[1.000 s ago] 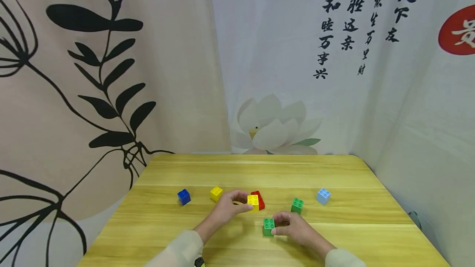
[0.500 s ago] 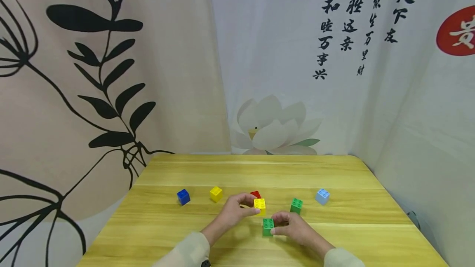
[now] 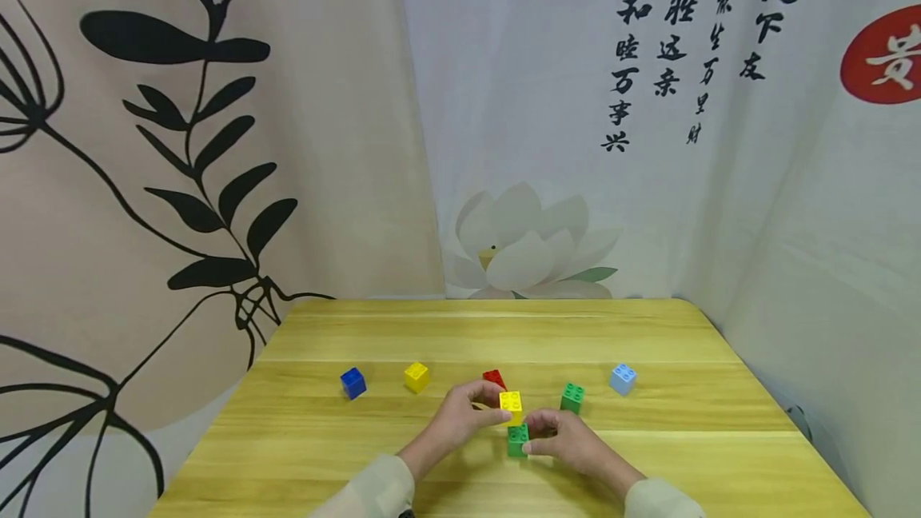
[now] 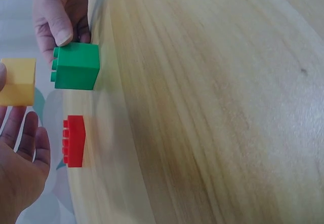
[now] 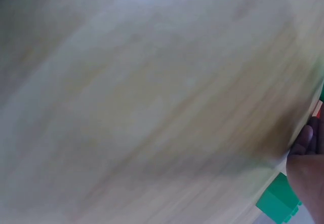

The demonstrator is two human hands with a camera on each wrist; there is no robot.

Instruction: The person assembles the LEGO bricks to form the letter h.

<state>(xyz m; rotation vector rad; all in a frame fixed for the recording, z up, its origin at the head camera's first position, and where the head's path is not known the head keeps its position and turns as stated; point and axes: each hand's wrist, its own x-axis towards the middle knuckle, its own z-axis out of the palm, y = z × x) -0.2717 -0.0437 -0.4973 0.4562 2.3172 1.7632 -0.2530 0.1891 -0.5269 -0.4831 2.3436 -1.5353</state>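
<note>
Left hand [image 3: 460, 416] pinches a yellow studded plastic block [image 3: 511, 408] just above the green studded plastic block [image 3: 517, 442] pinched by right hand [image 3: 568, 440], fingers parted only block-wide; both likely light, stiff, smooth, best gripped by flat sides, studs free.

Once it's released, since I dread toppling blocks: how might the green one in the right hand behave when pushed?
The green block looks stiff, given its crisp edges. Flat sides suggest it would slide rather than roll.
</note>
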